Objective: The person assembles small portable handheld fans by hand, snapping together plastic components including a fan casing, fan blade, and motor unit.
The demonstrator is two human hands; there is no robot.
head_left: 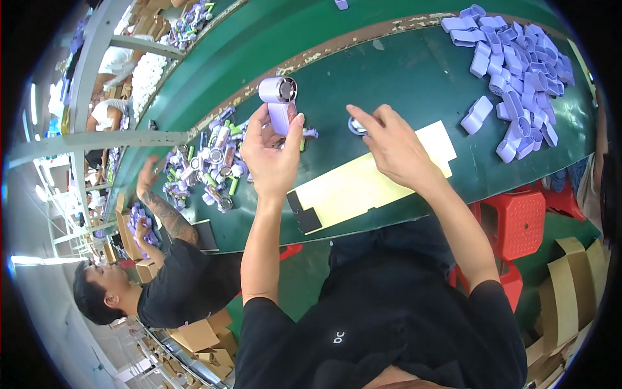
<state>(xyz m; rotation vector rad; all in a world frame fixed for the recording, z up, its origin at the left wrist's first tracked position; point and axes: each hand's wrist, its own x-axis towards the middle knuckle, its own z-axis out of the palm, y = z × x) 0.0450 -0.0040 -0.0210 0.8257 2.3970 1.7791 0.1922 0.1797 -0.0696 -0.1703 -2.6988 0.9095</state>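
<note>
Upright in my left hand (271, 152) is a light purple handheld mini fan (282, 115), gripped by its handle between thumb and fingers. Its round head, with a dark grille, rises above the fingertips. My right hand (396, 146) is to the right of it, index finger stretched out and the other fingers curled. At its fingertips shows a small round purple-and-silver part (356, 126), partly covered by the fingers. Below that hand, a long pale yellow sheet (369, 188) with black pieces at its left end lies on the green table (363, 78).
Many purple fan shells (518, 84) are piled at the right. Fans and parts with green bits (207, 159) lie heaped at the left. A co-worker (181, 279) reaches over the table there. Red stools (518, 223) and cardboard (570, 292) stand at the right.
</note>
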